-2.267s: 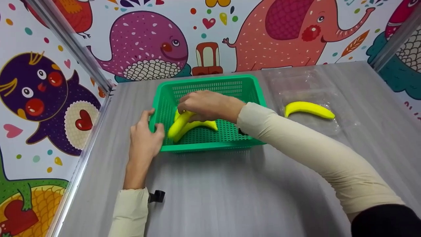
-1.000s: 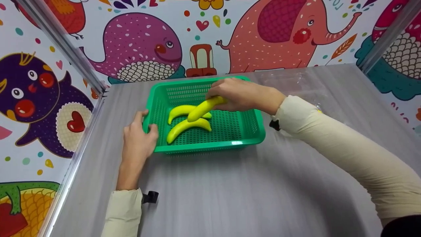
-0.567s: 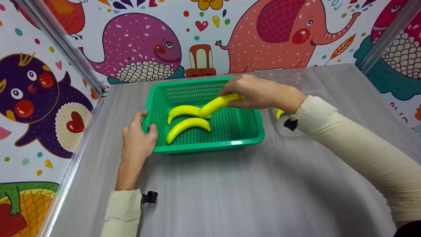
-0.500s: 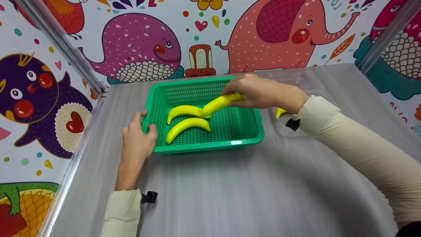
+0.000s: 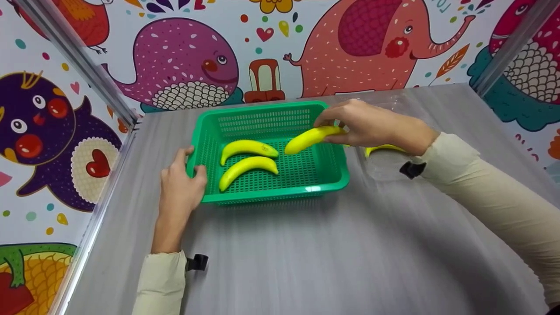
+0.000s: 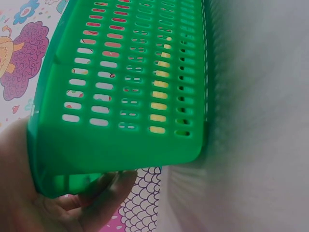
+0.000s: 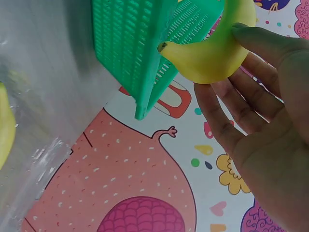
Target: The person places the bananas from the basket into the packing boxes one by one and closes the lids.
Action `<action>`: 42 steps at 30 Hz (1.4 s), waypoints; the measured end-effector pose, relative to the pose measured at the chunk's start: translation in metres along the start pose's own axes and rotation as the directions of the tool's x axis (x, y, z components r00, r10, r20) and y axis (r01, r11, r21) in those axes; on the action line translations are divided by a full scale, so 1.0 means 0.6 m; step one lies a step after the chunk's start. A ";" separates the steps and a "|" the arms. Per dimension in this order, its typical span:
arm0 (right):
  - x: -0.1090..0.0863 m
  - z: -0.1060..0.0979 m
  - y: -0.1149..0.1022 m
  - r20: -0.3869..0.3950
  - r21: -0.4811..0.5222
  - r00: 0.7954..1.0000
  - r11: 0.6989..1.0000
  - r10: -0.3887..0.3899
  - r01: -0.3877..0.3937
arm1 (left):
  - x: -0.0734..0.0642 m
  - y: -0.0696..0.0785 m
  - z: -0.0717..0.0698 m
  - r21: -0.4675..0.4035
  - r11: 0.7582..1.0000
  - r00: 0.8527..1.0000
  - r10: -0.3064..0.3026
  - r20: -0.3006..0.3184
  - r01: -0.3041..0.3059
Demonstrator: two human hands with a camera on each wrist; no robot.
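My left hand [image 5: 178, 186] grips the left rim of a green slotted basket [image 5: 275, 197], with the thumb over the edge. In the left wrist view, fingers [image 6: 108, 200] curl around its end, and yellow shows through the slots. Two yellow bananas [image 5: 249, 148] lie side by side on the basket's floor, toward the left. Over the basket's right part, my right hand [image 5: 374, 124] pinches a third banana [image 5: 308, 139] between thumb and fingers, its free end tilted down to the left. The right wrist view shows this banana's stem tip [image 7: 162, 47] beside the basket rim.
Right of the basket, a clear plastic tray [image 5: 380, 173] lies on the grey table [image 5: 280, 258] with another banana [image 5: 383, 148] in it, partly behind the right hand. Walls with cartoon animals and metal corner posts [image 5: 83, 61] stand behind and at the sides.
My right hand lifted a banana off the left side of the basket and carried it rightward, uncovering the two bananas below. The left hand keeps its place on the rim.
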State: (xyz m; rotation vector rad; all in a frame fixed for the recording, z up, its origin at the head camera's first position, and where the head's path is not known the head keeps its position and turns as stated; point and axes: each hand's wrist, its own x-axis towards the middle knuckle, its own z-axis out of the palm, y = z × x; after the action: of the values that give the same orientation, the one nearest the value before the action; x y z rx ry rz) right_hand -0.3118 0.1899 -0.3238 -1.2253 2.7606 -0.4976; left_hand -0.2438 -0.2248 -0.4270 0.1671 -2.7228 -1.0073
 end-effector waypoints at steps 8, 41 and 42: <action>-0.038 0.003 0.017 -0.032 0.028 0.999 1.000 0.012 -0.011 | 0.000 -0.002 0.000 -0.002 1.000 1.000 -0.001 -0.005 0.001; -0.178 -0.009 0.138 -0.030 0.098 0.961 0.958 0.274 -0.270 | -0.001 0.000 0.000 -0.011 1.000 1.000 0.006 -0.018 -0.006; -0.181 -0.008 0.141 -0.026 0.094 0.960 0.957 0.278 -0.274 | -0.001 0.001 0.000 -0.011 1.000 1.000 0.007 -0.019 -0.008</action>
State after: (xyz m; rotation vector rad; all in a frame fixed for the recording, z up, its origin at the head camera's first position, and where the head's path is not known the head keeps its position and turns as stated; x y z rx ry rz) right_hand -0.2993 0.3242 -0.3528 -0.8006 2.8424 -0.6136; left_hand -0.2434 -0.2241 -0.4270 0.1636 -2.6978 -1.0137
